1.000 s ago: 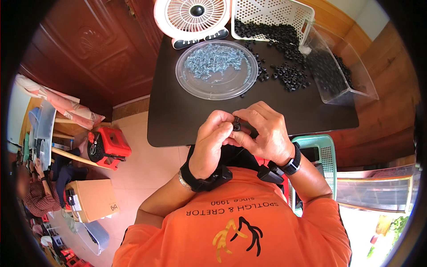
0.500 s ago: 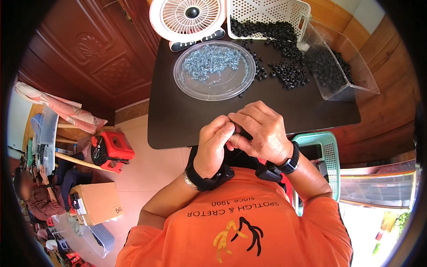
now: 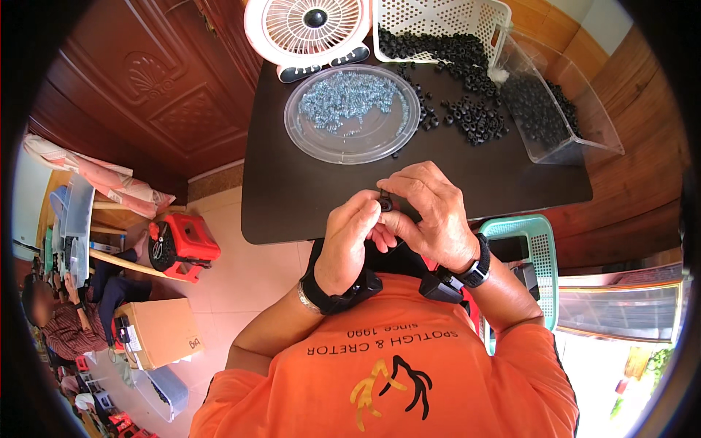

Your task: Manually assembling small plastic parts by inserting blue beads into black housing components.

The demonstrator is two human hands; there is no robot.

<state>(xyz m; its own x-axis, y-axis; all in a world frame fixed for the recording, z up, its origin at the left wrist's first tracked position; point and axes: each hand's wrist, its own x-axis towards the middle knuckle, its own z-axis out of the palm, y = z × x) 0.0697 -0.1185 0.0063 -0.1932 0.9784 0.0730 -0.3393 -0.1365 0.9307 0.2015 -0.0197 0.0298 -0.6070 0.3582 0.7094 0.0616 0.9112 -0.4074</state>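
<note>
Surface point(image 3: 292, 197), dark and broad, carries everything being worked with. Along its far edge, a white perforated basket point(image 3: 438, 18) lies tipped, with black pieces point(image 3: 434, 47) spilling from it. To its right is a clear bin point(image 3: 593, 120) holding many more black pieces; whether these are finished or untouched, I cannot tell. A pink-and-white fan point(image 3: 310, 29) stands at the far left. Just in front of it, a clear round tray point(image 3: 358, 150) bears a wide heap of tiny pale-blue pieces point(image 3: 339, 102), so plenty seems left there.

The left hand point(image 3: 347, 237) and right hand point(image 3: 438, 212) meet over the near edge. The left thumb and index are pinched together on 1 small black piece point(image 3: 385, 206); the right index and thumb are curled in, their tips at its upper and lower sides, with a slight gap behind them. Near the basket, a loose pile point(image 3: 476, 120) sits apart from the hands, untouched. Work on the held piece looks under way, not complete: it is between the fingers, and whether a blue piece is in it is too small to tell.
</note>
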